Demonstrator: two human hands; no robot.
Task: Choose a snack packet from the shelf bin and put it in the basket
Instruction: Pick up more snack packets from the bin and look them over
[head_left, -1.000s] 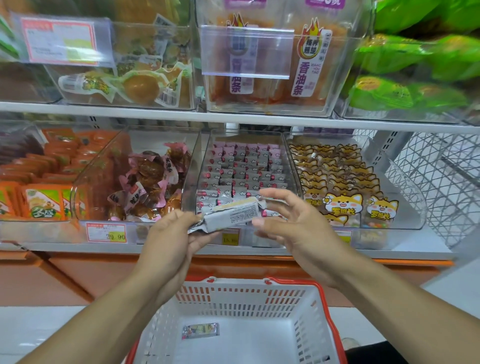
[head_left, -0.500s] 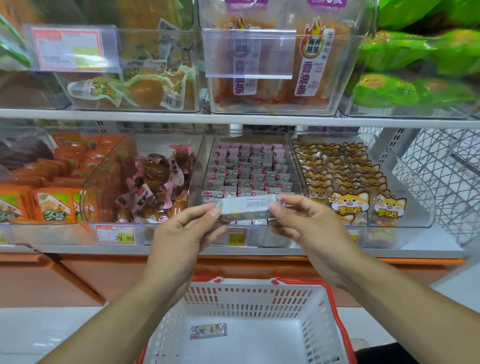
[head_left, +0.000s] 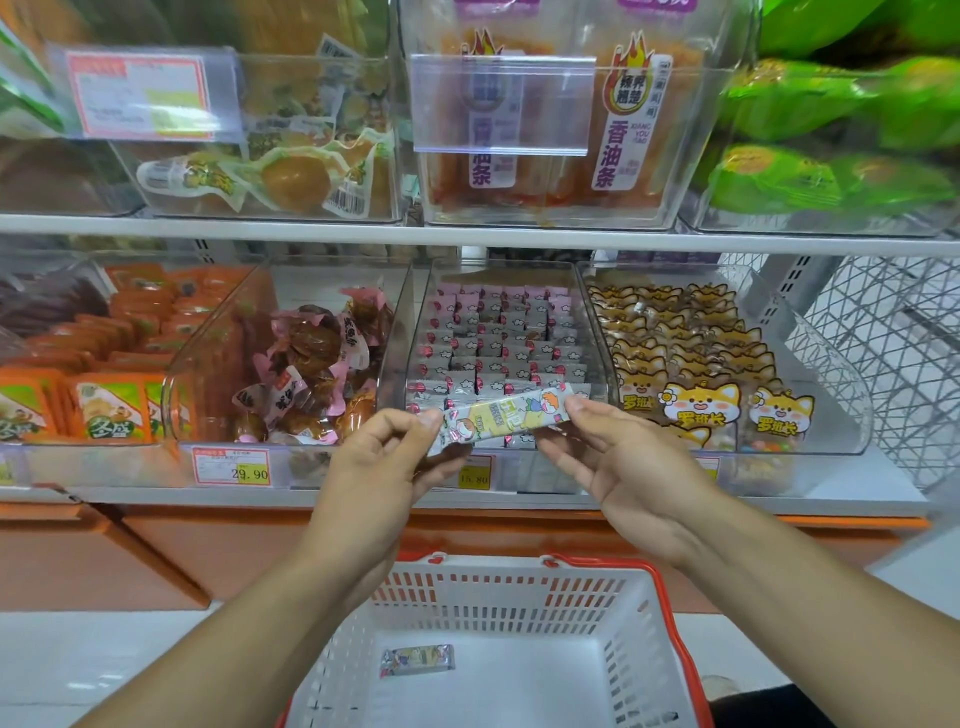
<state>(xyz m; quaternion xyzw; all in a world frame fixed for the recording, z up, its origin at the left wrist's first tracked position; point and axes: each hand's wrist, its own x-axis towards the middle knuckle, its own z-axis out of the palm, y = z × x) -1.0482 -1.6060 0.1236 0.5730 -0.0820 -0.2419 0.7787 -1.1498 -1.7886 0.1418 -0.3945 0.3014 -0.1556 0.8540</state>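
The snack packet (head_left: 506, 417) is in the centre of the frame, held flat between the two hands in front of the middle shelf bin (head_left: 506, 358), above the basket. The left hand (head_left: 387, 467) pinches its left end with thumb and fingertips, and the right hand (head_left: 618, 457) pinches its right end. The printed face is turned up toward the camera, so I judge the person holds it this way to read or check it before dropping it. The print shows cartoon figures on pale yellow; the characters on it are too small for me to read

The bin behind it is full of small grey and pink packets in tidy rows, and a yellow price tag (head_left: 474, 478) on its front reads 15.80. The bin to the left holds brown snacks in pink wrappers, and its tag (head_left: 232, 466) reads 29.90. To the right are cat-face packets (head_left: 696, 410) marked 罗班长. In the upper centre, packs (head_left: 626, 130) read 香油条, with XIANG YOU TIAO in small letters

At the bottom centre the white basket (head_left: 519, 587) with a red rim waits under the hands, so the packet needs only to go down. One similar packet (head_left: 417, 660) already lies on its floor
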